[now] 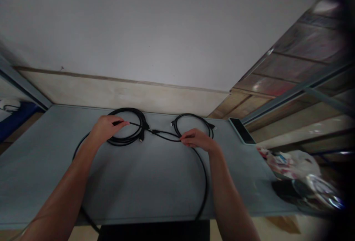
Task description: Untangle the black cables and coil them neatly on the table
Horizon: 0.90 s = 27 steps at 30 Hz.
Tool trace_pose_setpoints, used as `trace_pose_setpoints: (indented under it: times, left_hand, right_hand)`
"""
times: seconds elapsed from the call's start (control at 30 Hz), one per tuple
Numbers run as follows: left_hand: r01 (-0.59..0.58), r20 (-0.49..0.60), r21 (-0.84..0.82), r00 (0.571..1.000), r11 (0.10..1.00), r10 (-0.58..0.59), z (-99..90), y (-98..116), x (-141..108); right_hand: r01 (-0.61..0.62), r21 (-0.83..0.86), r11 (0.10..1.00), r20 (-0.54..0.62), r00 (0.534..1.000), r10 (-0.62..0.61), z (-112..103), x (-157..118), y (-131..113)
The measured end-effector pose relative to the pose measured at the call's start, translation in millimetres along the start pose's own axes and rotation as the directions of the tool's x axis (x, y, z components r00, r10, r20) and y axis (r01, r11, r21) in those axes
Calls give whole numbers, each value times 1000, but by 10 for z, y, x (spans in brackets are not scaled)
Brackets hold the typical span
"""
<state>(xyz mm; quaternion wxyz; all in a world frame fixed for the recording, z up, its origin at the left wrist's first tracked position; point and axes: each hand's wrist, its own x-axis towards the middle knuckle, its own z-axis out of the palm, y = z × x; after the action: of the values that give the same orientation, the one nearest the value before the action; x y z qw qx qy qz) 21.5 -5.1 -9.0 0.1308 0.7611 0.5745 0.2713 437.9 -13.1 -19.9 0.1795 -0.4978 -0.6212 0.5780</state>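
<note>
My left hand (107, 129) pinches a thin black cable over the left coil (124, 143) of black cable. With its fingers closed on the same stretch of black cable (166, 136), my right hand (196, 139) is beside the smaller right coil (191, 115). A dark connector (155, 132) lies between the hands, where the cable forms a narrow loop. Thicker cable runs from near each hand down over the table's front edge. Connector ends show at both coils.
The grey table (144, 182) has a wall behind it. A phone-like dark slab (242, 132) lies at its right back edge. Plastic bags (296, 163) and a shiny, blurred object (321, 191) are at the right. Metal posts stand on both sides.
</note>
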Motion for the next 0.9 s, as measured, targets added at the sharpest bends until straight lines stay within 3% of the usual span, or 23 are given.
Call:
trace_pose_setpoints:
  times: [0.1,0.17,0.27,0.37,0.43,0.5,0.57,0.73,0.9]
  left_hand:
    - [-50,-33,72,998,996,53,52,33,-1]
    - [-108,-7,77,994,991,108,86,73,-7]
    - [-176,-10,15,984,984,176,130,111,-20]
    - [-151,-150,-76,979,986,138,150,103,-24]
    - [-111,-259,-141,963,984,72,144,89,-18]
    - [-72,-340,-192,940,979,2,128,84,-10]
    - [-34,-379,-221,924,975,-54,110,90,-3]
    - [11,-386,-279,914,960,-123,108,115,-1]
    - [11,-386,-300,913,954,-132,148,110,-1]
  right_hand:
    - [-8,-32,999,96,995,11,130,52,-14]
    - [48,-10,999,67,997,-47,177,94,-24]
    - [161,-42,986,-122,979,-165,166,186,5]
    - [211,-235,949,-360,888,-286,121,296,94]
    - [172,-404,899,-432,830,-353,114,353,164]
    - [119,-534,837,-416,825,-383,128,383,220]
    - [88,-597,797,-371,851,-371,143,385,255]
    - [45,-630,775,-333,886,-322,111,334,267]
    - [144,-678,721,-293,847,-444,197,333,202]
